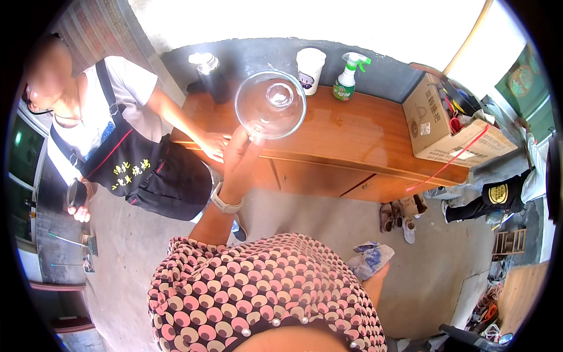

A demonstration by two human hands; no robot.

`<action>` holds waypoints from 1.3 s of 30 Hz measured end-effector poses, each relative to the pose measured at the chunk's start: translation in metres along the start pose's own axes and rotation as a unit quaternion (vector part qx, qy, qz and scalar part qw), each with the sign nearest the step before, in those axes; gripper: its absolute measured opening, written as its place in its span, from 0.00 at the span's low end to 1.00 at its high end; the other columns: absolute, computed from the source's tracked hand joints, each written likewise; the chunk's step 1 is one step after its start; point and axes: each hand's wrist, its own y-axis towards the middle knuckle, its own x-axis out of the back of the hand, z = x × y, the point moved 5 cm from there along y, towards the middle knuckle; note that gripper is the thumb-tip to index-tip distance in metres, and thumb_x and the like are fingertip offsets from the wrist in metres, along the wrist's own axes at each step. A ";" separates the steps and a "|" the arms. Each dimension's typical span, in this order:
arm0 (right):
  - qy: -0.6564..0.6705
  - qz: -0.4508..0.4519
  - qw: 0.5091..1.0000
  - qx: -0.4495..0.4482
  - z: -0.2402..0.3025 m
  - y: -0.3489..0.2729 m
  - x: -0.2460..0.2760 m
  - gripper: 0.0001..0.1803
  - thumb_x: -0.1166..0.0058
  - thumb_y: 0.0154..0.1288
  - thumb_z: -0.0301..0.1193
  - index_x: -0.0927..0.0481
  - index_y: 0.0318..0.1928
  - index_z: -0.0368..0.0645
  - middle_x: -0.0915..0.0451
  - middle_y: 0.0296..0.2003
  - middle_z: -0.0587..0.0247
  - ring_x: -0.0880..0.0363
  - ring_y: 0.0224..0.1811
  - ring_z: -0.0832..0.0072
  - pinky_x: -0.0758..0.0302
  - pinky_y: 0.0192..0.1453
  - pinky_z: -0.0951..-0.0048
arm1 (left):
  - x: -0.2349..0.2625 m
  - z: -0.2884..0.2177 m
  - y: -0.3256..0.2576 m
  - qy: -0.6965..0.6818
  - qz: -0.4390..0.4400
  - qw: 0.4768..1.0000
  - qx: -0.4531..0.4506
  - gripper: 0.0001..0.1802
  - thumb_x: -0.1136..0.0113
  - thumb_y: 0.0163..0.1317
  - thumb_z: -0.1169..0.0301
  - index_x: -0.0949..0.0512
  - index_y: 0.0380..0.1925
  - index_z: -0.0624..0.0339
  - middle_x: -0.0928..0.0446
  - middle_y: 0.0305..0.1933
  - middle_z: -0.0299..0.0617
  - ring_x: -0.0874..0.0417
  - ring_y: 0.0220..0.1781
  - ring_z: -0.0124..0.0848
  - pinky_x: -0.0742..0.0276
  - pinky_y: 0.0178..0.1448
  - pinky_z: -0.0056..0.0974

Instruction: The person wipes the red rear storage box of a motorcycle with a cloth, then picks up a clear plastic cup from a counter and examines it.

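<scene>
My left hand (pixel 239 154), with a pale watch on its wrist, pinches the near rim of a clear glass bowl (pixel 249 111). The bowl is raised in front of the wooden cabinet (pixel 358 132), and its small round base shows through the glass. Low on the right, my right hand (pixel 378 274) is closed on a crumpled white and blue cloth (pixel 373 258), which covers most of its fingers. Close to my left wrist, a co-worker's hand (pixel 216 145) rests at the cabinet's front edge. The co-worker's other hand (pixel 81 208) holds a dark round object (pixel 75 193).
On the cabinet stand a dark bottle (pixel 214 82), a white cup (pixel 309 73), a green and white spray bottle (pixel 346 79) and a filled cardboard box (pixel 431 120). Shoes (pixel 402 218) lie on the floor beside it. The co-worker (pixel 141 146) in a black apron stands at left.
</scene>
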 end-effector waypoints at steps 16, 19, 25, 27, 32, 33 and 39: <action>0.002 0.013 1.000 -0.001 -0.004 0.003 -0.014 0.21 0.60 0.66 0.40 0.21 0.40 0.35 0.18 0.35 0.50 0.19 0.35 0.56 0.21 0.39 0.56 | 0.009 0.013 -0.002 0.034 -0.030 0.999 0.013 0.11 0.49 0.71 0.71 0.25 0.47 0.65 0.25 0.46 0.34 0.29 0.50 0.22 0.35 0.57 0.30; -0.047 0.037 0.998 0.002 -0.008 0.012 -0.011 0.21 0.61 0.66 0.40 0.21 0.40 0.34 0.18 0.35 0.49 0.19 0.36 0.55 0.21 0.39 0.56 | 0.008 0.014 -0.002 0.049 -0.023 0.998 0.030 0.09 0.49 0.71 0.71 0.25 0.43 0.65 0.25 0.42 0.33 0.30 0.46 0.20 0.35 0.53 0.28; -0.051 0.051 0.997 0.000 -0.009 -0.007 -0.039 0.22 0.62 0.66 0.40 0.21 0.40 0.33 0.17 0.35 0.50 0.19 0.35 0.57 0.21 0.38 0.58 | 0.015 0.031 -0.001 0.043 -0.027 0.996 0.075 0.09 0.49 0.71 0.68 0.25 0.39 0.62 0.26 0.39 0.32 0.30 0.42 0.19 0.34 0.49 0.27; -0.049 0.038 0.998 0.004 -0.009 -0.010 -0.038 0.22 0.62 0.66 0.40 0.21 0.40 0.33 0.17 0.34 0.50 0.19 0.35 0.57 0.21 0.38 0.59 | 0.017 0.038 0.001 0.027 -0.032 0.994 0.099 0.09 0.49 0.71 0.67 0.25 0.38 0.62 0.25 0.38 0.32 0.30 0.42 0.19 0.34 0.49 0.27; -0.074 0.034 0.997 0.015 -0.009 -0.015 -0.048 0.22 0.62 0.67 0.41 0.21 0.40 0.34 0.17 0.34 0.52 0.19 0.35 0.59 0.21 0.38 0.63 | 0.034 0.081 0.009 -0.051 -0.066 0.980 0.180 0.12 0.54 0.74 0.64 0.26 0.36 0.59 0.26 0.36 0.34 0.27 0.38 0.22 0.31 0.46 0.29; -0.072 0.023 0.997 0.028 -0.010 -0.011 -0.044 0.22 0.62 0.67 0.41 0.20 0.40 0.36 0.17 0.34 0.54 0.19 0.35 0.62 0.22 0.37 0.64 | 0.037 0.090 0.014 -0.054 -0.066 0.980 0.182 0.12 0.54 0.74 0.64 0.26 0.36 0.59 0.26 0.36 0.34 0.27 0.38 0.22 0.31 0.46 0.29; -0.071 -0.010 0.997 0.019 -0.012 0.003 -0.046 0.21 0.62 0.68 0.41 0.20 0.40 0.39 0.17 0.33 0.61 0.20 0.32 0.68 0.24 0.35 0.69 | 0.075 0.167 0.047 0.015 -0.131 0.965 0.225 0.13 0.51 0.72 0.60 0.27 0.32 0.56 0.27 0.32 0.33 0.27 0.32 0.21 0.30 0.39 0.27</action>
